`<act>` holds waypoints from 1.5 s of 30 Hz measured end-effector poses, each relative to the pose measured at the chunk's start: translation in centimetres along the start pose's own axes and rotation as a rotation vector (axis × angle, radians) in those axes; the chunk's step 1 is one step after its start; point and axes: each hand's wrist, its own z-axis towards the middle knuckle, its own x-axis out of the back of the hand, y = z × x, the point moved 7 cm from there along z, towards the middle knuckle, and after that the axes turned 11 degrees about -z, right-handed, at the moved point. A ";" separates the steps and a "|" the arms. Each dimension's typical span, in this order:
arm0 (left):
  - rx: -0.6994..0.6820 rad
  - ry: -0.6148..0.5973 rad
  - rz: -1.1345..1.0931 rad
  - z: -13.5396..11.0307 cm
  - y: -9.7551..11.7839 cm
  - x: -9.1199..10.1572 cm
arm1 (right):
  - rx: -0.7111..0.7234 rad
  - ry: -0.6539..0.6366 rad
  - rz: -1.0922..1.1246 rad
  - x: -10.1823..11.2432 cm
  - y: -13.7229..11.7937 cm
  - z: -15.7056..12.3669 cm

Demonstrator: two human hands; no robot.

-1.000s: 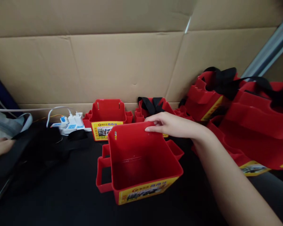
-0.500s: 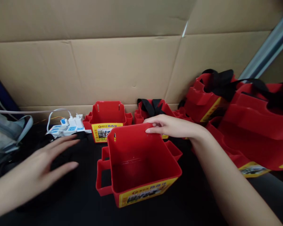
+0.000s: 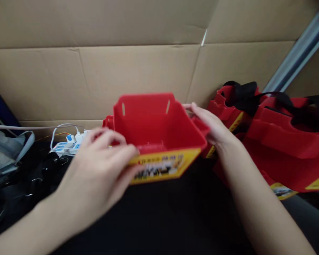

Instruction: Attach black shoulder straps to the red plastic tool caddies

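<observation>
A red plastic tool box with a yellow printed label on its front is held up over the black surface, its open top tilted toward me. Two slots show in its back wall, and no contents can be seen inside. My left hand grips the front left corner, thumb on the label side. At the right side of the box, my right hand is closed around the side pocket, its fingertips partly hidden behind it. The held box largely covers other red boxes behind it.
On the right stand red boxes with black straps. A white power strip with plugs and cables lies at the back left, near dark items and a grey bag. Cardboard forms the back wall.
The red tool box has been raised and moved away from me. My left hand has come in from the left and taken its front corner. My right hand has shifted from the back rim to the right side.
</observation>
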 end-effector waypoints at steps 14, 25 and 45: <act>0.129 0.097 -0.064 2.4 -15.9 -0.9 | 0.096 -0.097 -0.788 -3.4 2.3 1.2; 0.251 0.090 -0.014 2.4 -15.1 -0.9 | -0.158 -0.398 -1.042 -1.9 5.7 0.3; -0.142 -0.397 -0.268 2.2 -2.2 -7.3 | 0.039 -0.542 -0.904 -6.0 -4.4 -6.4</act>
